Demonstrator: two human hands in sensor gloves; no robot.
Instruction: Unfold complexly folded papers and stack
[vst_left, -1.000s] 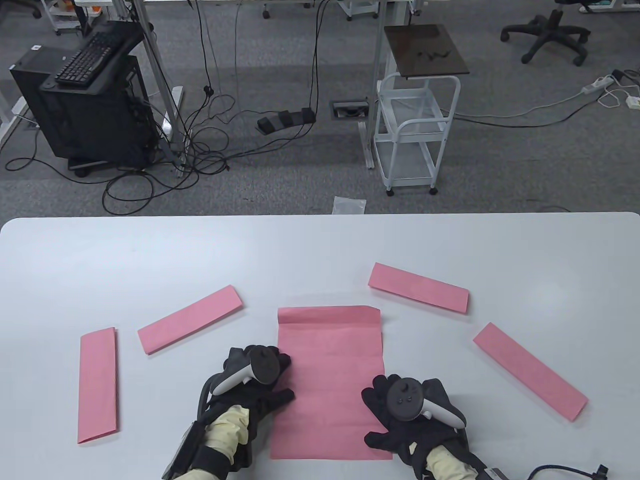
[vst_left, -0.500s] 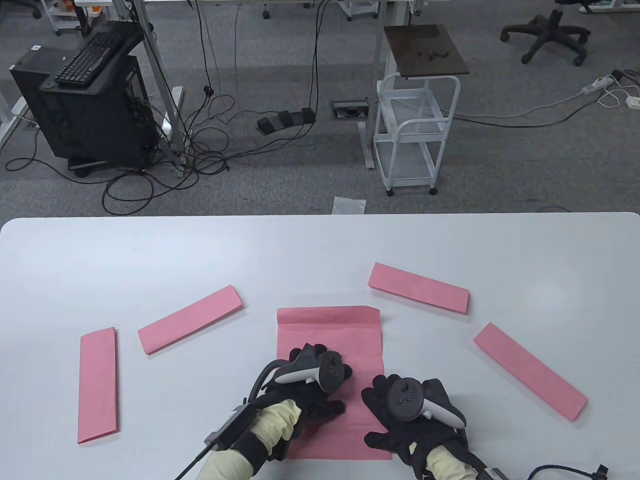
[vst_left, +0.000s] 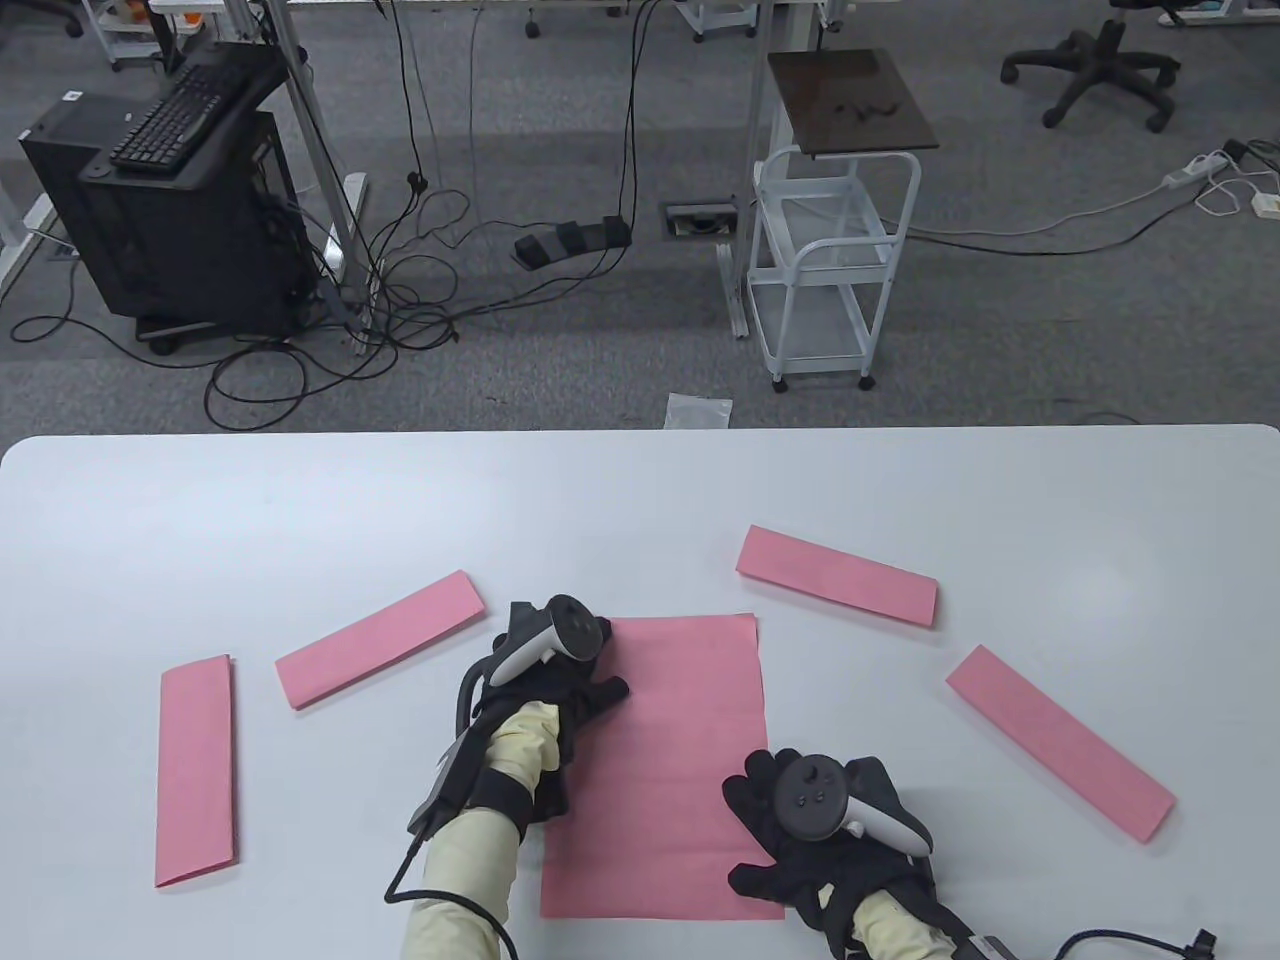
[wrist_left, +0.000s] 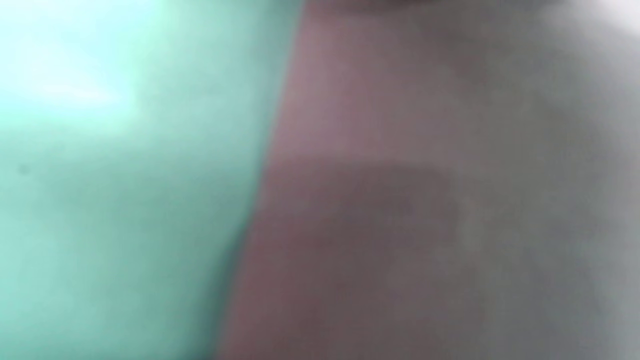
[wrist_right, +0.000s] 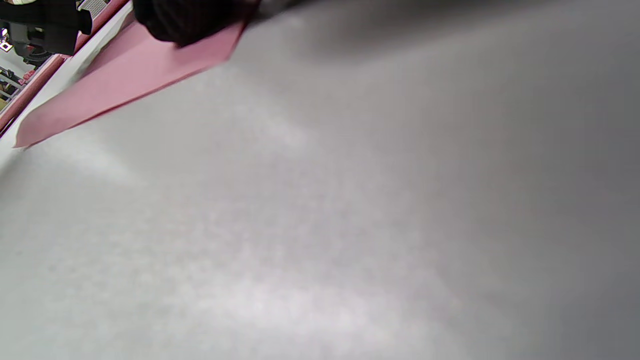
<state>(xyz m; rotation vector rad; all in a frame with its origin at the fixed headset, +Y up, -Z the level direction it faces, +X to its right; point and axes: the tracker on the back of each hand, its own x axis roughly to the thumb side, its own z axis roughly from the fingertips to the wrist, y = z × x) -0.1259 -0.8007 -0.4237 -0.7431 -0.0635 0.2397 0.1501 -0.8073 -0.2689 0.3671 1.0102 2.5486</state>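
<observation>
One sheet (vst_left: 670, 760) of five lies unfolded between the hands, so by my reckoning the task is at its start: four folded strips wait, and no stack exists beyond this first sheet. The left hand (vst_left: 545, 670) rests on the sheet's far left corner, fingers hidden under the tracker, so whether they press flat or pinch the edge I cannot tell. The right hand (vst_left: 815, 815) lies palm down, fingers spread, pressing the near right corner. Two strips (vst_left: 380, 640) (vst_left: 195, 770) lie beyond the left hand's outer side, one near, one farther out. Two more (vst_left: 838, 588) (vst_left: 1058, 740) lie beyond the right hand, one ahead of it, one to its outer side. The sheet looks nearly flat, so I judge smoothing almost done, with the strips to follow. Only the table view shows all five papers and both hands. The left wrist view is a blur of pink and pale table, adding nothing about the fingers. The right wrist view shows dark fingertips (wrist_right: 190, 20) on a pink corner against the table (wrist_right: 350, 225), confirming contact there.
</observation>
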